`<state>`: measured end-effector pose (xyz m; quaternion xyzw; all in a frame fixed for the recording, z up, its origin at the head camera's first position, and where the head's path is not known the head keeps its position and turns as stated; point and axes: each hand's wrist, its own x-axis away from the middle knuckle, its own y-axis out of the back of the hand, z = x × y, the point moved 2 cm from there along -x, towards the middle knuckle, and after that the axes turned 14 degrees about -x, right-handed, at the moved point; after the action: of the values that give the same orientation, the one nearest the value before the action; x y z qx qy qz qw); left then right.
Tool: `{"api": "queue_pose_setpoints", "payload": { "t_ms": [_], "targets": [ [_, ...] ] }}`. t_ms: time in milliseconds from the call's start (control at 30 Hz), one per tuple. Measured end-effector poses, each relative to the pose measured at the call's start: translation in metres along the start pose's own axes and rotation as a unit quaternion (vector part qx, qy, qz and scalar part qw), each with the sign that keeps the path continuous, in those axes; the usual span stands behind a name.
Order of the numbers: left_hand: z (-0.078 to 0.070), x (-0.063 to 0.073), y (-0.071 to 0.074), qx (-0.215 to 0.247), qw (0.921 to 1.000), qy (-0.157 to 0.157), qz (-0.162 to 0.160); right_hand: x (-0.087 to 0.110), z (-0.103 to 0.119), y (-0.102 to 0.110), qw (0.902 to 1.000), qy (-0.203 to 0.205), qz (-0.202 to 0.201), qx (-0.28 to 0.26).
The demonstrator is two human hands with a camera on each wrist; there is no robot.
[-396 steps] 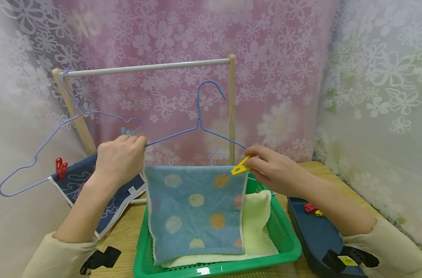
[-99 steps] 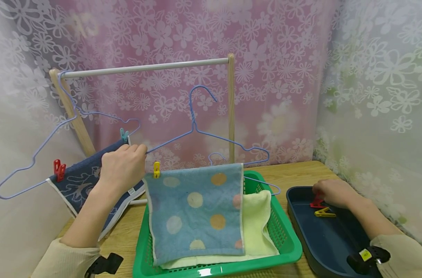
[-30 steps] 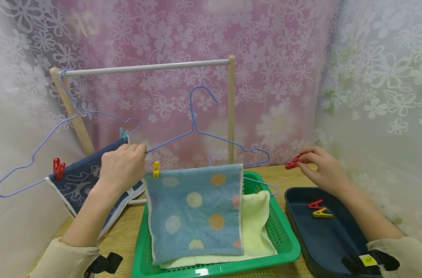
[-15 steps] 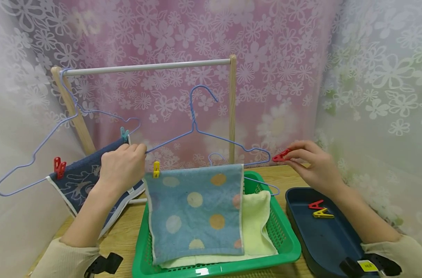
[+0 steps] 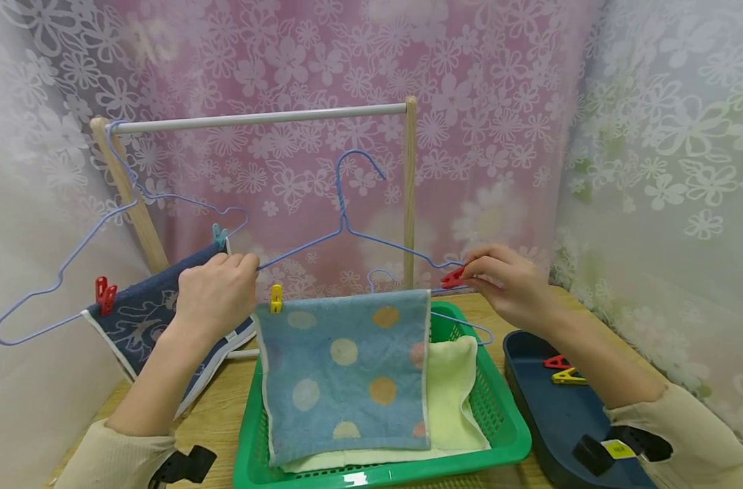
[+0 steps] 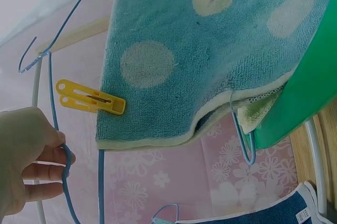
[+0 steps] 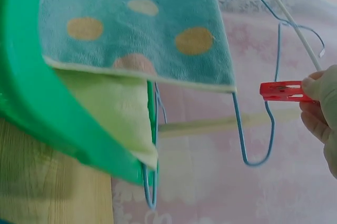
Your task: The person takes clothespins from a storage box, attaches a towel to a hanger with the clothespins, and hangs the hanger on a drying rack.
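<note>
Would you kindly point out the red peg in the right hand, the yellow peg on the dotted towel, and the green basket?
red peg [image 7: 281, 91], right wrist view, middle of its body
yellow peg [image 6: 90, 98], left wrist view, its middle
green basket [image 5: 506, 421], head view, right rim

A: How was the light?
B: Bright, soft and even, seemingly filtering through the pale curtains [image 5: 671, 149]; shadows were faint, with no harsh glare.
A: Any blur?
B: The head view stayed fairly sharp, though its edges bowed and smeared. Both wrist views looked hazy and washed out, and the skin at their frame edges was soft and out of focus.
</note>
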<state>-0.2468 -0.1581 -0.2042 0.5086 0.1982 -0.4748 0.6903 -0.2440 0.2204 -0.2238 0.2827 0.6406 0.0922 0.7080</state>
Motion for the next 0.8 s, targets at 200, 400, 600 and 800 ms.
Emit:
{"api": "queue_pose_setpoints", "payload": {
  "t_ms": [200, 400, 600, 800],
  "targets": [
    [0.0, 0.0, 0.0, -0.002, 0.9999, -0.003, -0.016, -0.01, 0.001, -0.017, 0.9998, 0.005, 0.018, -0.005],
    [0.0, 0.001, 0.0, 0.0, 0.9999, -0.005, -0.01, -0.01, -0.002, -0.029, 0.9994, 0.012, 0.032, -0.001],
    [0.0, 0.001, 0.001, -0.001, 1.0, -0.006, -0.007, -0.011, -0.001, -0.037, 0.9986, 0.026, 0.047, 0.005],
    [-0.001, 0.002, -0.001, -0.011, 0.9995, -0.02, -0.019, -0.012, 0.0, -0.042, 0.9973, 0.03, 0.067, 0.004]
  ]
}}
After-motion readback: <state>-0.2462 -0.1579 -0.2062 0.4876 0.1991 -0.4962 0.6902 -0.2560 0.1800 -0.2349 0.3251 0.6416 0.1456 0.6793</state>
